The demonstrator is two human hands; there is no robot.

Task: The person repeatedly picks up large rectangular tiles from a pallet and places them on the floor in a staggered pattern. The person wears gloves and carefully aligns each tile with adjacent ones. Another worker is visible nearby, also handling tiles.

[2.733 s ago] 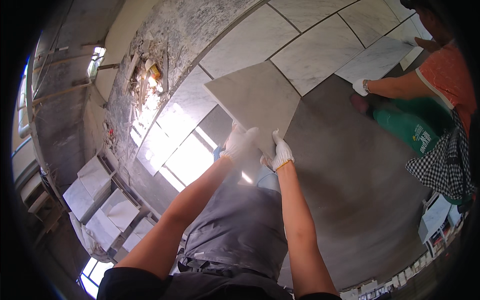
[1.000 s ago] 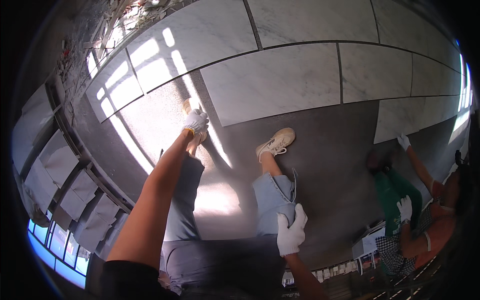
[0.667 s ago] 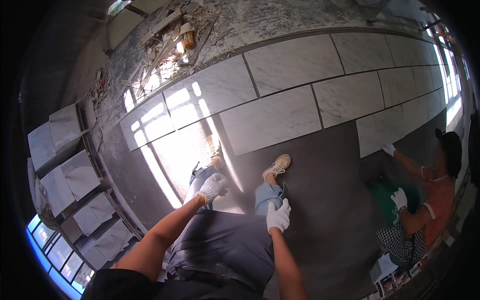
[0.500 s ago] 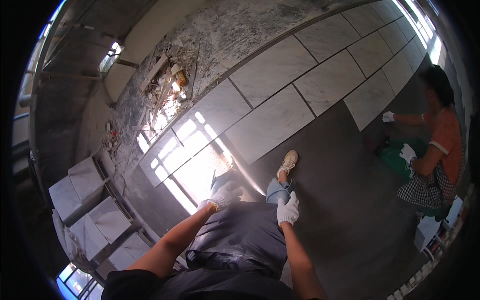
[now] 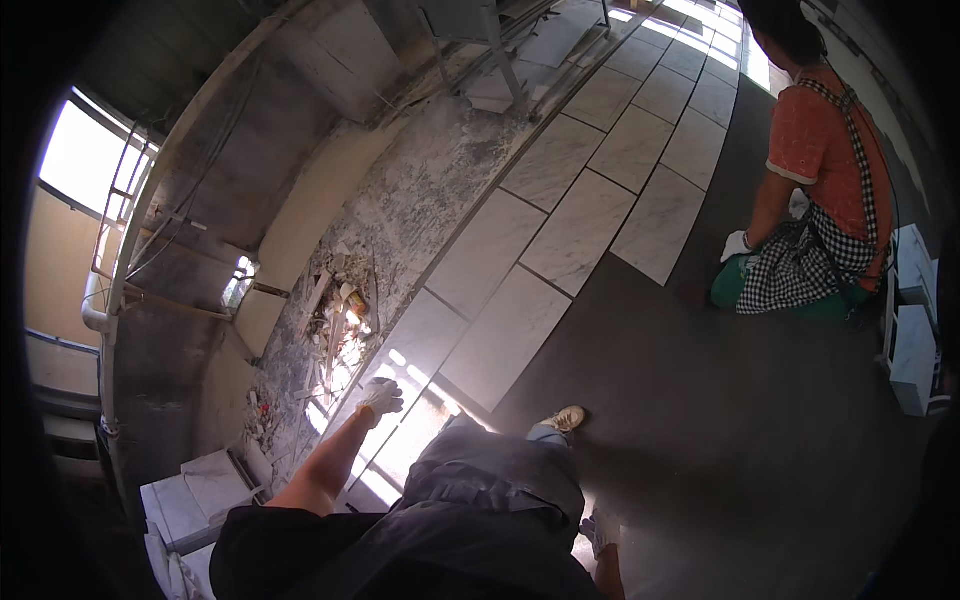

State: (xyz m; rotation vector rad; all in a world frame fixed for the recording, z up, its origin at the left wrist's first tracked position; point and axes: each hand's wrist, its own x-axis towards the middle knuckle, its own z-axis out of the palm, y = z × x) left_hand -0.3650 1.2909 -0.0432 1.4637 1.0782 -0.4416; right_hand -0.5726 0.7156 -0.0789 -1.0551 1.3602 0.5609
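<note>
My left hand (image 5: 380,397), in a white knit glove, is held out over the sunlit end of the tile rows, fingers loosely bent and apart, with nothing visible in it. Low by my right side hangs my right hand (image 5: 601,530), also gloved, its fingers loosely extended and no object showing. My shoe (image 5: 567,419) stands on the dark grey floor bed (image 5: 700,400), just beside the marbled white floor tiles (image 5: 505,335). Dark gaps run between the tiles. My dark apron (image 5: 500,465) hides my other leg.
A co-worker (image 5: 825,160) in an orange shirt and checked apron kneels on the right, beside upright tile pieces (image 5: 912,350). Rubble (image 5: 340,315) lies along the left wall. Stacked tiles (image 5: 195,500) stand at lower left, and a metal-legged frame (image 5: 500,60) at the far end.
My view has swung toward the far end of the rows. My left hand has moved out from my apron; my right hand has dropped back beside me. The co-worker appears turned away.
</note>
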